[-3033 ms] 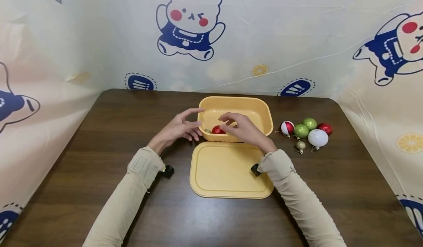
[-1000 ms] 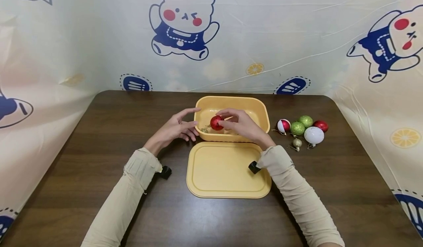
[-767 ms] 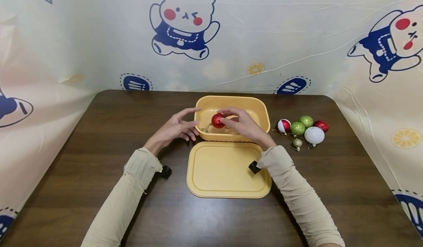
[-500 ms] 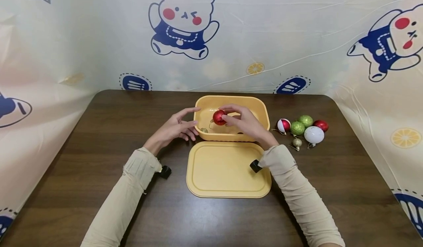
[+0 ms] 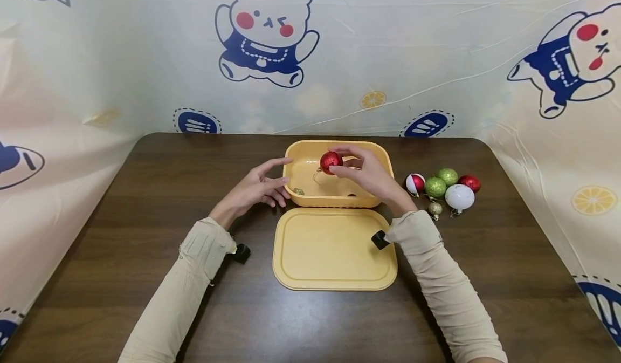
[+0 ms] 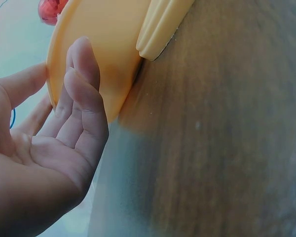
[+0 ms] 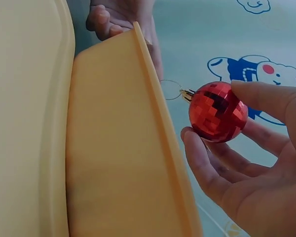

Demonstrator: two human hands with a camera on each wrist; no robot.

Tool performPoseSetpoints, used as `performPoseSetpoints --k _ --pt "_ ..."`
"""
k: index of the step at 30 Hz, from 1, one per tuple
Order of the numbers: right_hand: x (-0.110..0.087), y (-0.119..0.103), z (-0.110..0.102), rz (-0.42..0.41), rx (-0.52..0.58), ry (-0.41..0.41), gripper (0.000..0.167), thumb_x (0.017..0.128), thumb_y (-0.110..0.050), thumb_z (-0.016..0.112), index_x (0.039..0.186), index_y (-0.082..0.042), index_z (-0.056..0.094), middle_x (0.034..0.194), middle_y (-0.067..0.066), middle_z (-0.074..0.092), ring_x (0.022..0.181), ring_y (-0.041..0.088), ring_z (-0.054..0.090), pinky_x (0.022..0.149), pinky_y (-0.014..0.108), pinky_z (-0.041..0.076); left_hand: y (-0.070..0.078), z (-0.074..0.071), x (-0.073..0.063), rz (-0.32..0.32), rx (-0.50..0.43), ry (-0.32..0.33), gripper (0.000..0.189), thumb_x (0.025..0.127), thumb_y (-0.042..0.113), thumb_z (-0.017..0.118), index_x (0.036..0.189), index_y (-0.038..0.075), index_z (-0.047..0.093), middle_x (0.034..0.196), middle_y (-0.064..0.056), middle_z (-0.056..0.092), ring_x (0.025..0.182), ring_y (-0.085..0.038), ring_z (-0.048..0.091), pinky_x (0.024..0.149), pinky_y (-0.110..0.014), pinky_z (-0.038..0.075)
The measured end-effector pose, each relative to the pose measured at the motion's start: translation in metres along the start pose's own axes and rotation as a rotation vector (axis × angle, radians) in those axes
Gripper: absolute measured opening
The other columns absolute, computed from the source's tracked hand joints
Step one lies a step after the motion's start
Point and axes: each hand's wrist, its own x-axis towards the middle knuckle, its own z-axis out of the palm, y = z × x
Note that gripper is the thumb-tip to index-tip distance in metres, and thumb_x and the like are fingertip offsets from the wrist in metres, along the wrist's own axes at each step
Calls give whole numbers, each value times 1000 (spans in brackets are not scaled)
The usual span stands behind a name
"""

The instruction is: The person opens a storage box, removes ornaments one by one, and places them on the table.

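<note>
My right hand [image 5: 366, 173] pinches a red, mirror-faceted Christmas bauble [image 7: 218, 112] between thumb and fingertips. Its gold cap and wire loop point left. In the head view the bauble is over the yellow plastic box [image 5: 339, 202], and in the right wrist view it appears beyond the rim. At the box's left end, my left hand [image 5: 254, 189] has thumb and forefinger at the rim, with the other fingers loosely bent outside the wall [image 6: 116, 54]. A small gold-green glitter bauble [image 5: 298, 191] lies in the box's near left corner.
A flat yellow lid [image 5: 335, 250] lies directly in front of the box. Right of the box sit a red-and-white bauble [image 5: 415, 184], two green ones [image 5: 435, 187], a red one [image 5: 470, 183], a white one [image 5: 460, 197] and a small gold one [image 5: 435, 209]. A printed cloth hangs behind the table.
My right hand has taken hold of the red bauble from the box's near left corner, raised it and shifted it rightward. My left hand has stayed at the box's left rim.
</note>
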Motion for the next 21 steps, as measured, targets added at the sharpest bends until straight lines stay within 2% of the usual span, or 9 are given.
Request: performPoseSetpoints --k 6,12,21 --pt "-4 -4 -12 -33 -53 25 46 97 -17 67 140 -7 56 130 12 60 106 31 62 89 42 55 0 0 0 -5 9 4 58 100 26 63 152 28 39 86 -19 72 67 -26 70 57 -39 58" --pt "-10 -6 -25 -47 -51 68 43 98 -17 66 139 -11 57 129 11 61 104 29 65 90 48 54 1 0 -1 1 5 -2 57 100 26 63 152 28 39 86 -19 72 68 -26 71 57 -39 58" --pt "-18 -8 -38 -32 -83 101 44 97 -15 66 140 -11 57 129 11 61 107 29 65 88 36 55 0 0 -1 -1 17 0 58 99 28 64 152 30 39 87 -18 72 68 -26 71 57 -39 58"
